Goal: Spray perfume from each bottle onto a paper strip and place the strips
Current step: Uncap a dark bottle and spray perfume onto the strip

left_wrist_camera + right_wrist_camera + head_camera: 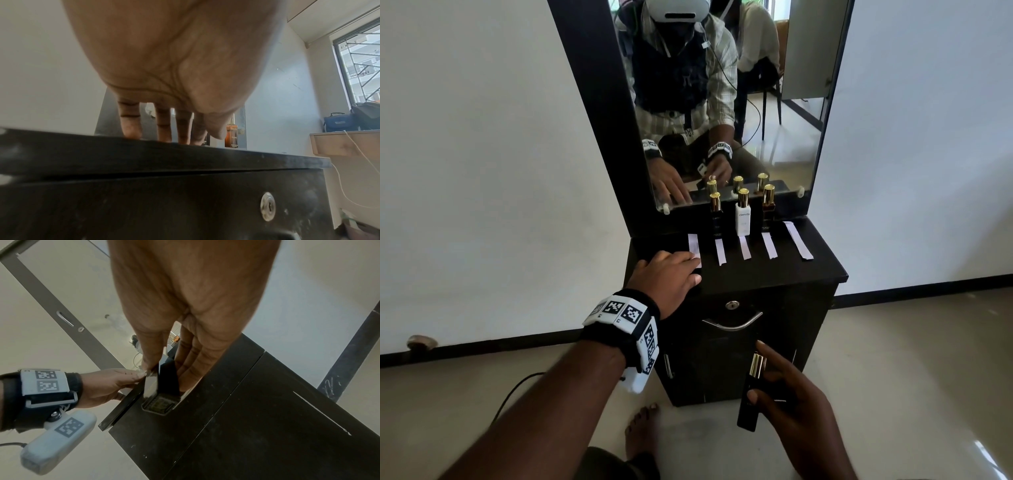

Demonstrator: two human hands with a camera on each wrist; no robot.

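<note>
My left hand [685,269] lies flat on the left of the black cabinet top [774,270], its straight fingers [131,128] on the near end of the leftmost paper strip [693,244]. To its right lie several more white strips, one [719,251] before a black bottle [715,221], one [745,247] before a white bottle [743,219], one [769,245] before an amber bottle [768,207] [232,136], and a longer one [798,240] at the far right. Below the top, my right hand [756,371] grips a black perfume bottle [749,401] [164,381] with a gold cap, pointing up.
A tall mirror [774,120] stands behind the bottles and doubles them. The cabinet front has a keyhole [732,305] and a curved metal handle [732,322]. My bare foot [640,431] is on the tiled floor by the cabinet's base, with a black cable [517,390] at the left.
</note>
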